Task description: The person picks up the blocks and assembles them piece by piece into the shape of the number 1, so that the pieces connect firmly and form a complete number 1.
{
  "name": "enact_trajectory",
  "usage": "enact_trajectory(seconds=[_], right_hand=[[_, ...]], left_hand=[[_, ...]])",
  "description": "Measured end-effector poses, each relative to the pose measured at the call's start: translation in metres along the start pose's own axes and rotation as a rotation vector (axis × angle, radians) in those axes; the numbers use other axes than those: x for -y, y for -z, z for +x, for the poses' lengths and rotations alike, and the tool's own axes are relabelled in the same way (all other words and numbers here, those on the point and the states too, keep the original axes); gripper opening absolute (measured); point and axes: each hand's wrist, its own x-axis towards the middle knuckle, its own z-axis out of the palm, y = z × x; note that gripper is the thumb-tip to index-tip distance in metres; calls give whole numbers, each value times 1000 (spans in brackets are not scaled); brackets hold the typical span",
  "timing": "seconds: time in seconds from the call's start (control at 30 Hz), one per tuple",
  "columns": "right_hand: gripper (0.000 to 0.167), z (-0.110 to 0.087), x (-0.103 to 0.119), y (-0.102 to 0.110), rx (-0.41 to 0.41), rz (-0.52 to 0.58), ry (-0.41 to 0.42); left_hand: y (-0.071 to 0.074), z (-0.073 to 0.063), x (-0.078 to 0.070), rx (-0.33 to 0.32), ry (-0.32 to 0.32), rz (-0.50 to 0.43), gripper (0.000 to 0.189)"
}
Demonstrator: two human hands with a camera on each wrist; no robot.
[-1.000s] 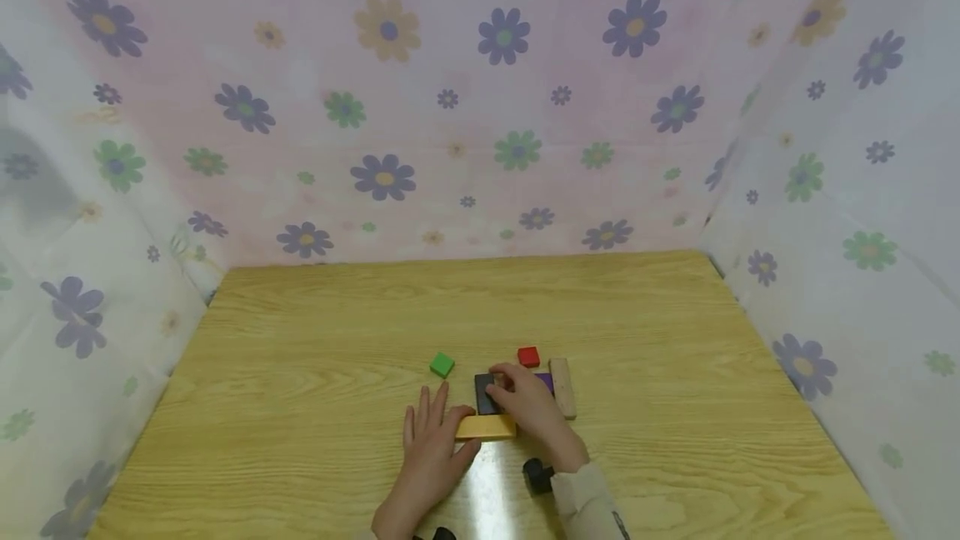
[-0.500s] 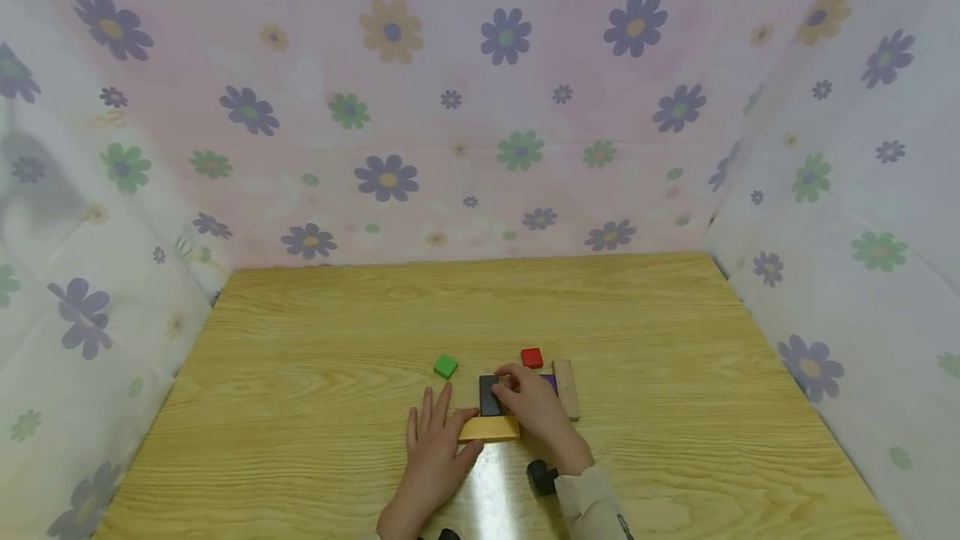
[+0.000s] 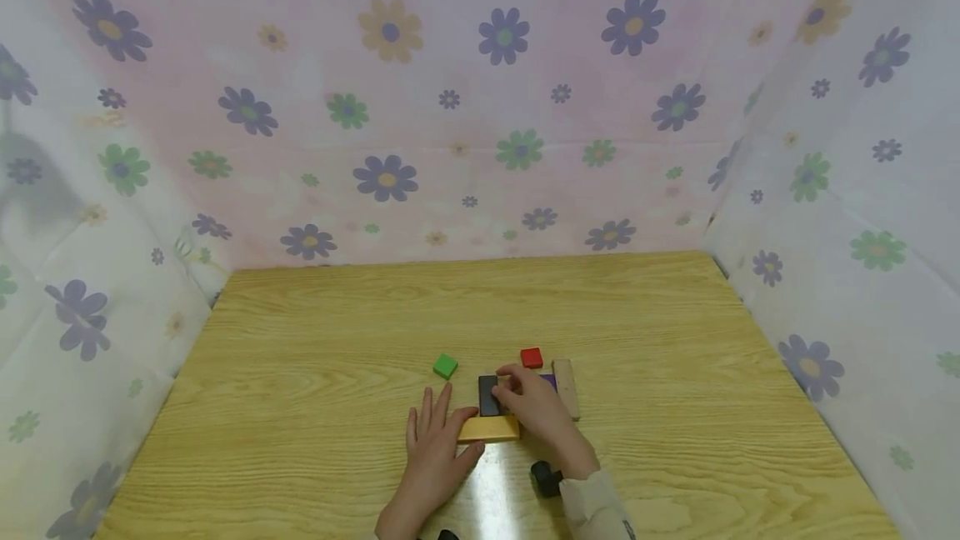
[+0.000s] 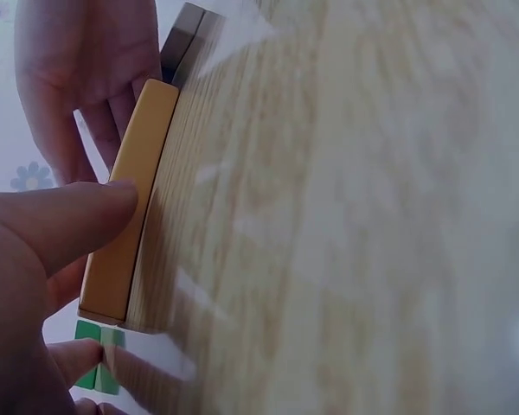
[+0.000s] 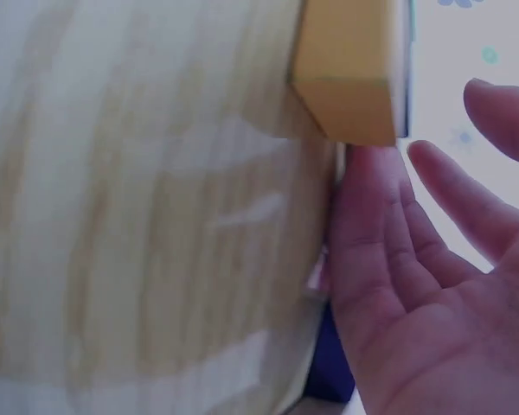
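A yellow block (image 3: 489, 429) lies crosswise on the table, and my left hand (image 3: 435, 457) pinches its left end. The thumb (image 4: 95, 216) presses on its near side in the left wrist view; the other fingers spread out flat. Behind the yellow block lies a black block (image 3: 487, 397), lengthwise and against or very close to it. At the black block's right edge is my right hand (image 3: 543, 411), its thumb and index finger bent loosely with a gap between them. The right wrist view shows its fingers extended beside the yellow block (image 5: 350, 60).
A purple block (image 3: 550, 380), partly hidden by the right hand, lies beside a plain wooden block (image 3: 566, 390). Farther back are a red block (image 3: 532, 358) and a green block (image 3: 446, 367). Flowered cloth (image 3: 465, 123) encloses the table (image 3: 337, 315) at the back and sides.
The right hand's fingertips have shifted slightly right relative to the black block. The left hand and the blocks look still; the head view itself has shifted a little.
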Motion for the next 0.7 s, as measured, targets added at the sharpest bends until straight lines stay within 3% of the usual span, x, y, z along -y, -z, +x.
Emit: enact_trajectory(seconds=[0.33, 0.53, 0.7], right_hand=[[34, -16, 1, 12, -47, 150, -48], [28, -25, -3, 22, -189, 269, -138], [25, -34, -10, 30, -325, 244, -215]], left_hand=[[0, 0, -2, -9, 3, 11, 40], [-1, 0, -2, -25, -15, 15, 40], [1, 0, -3, -16, -12, 8, 40]])
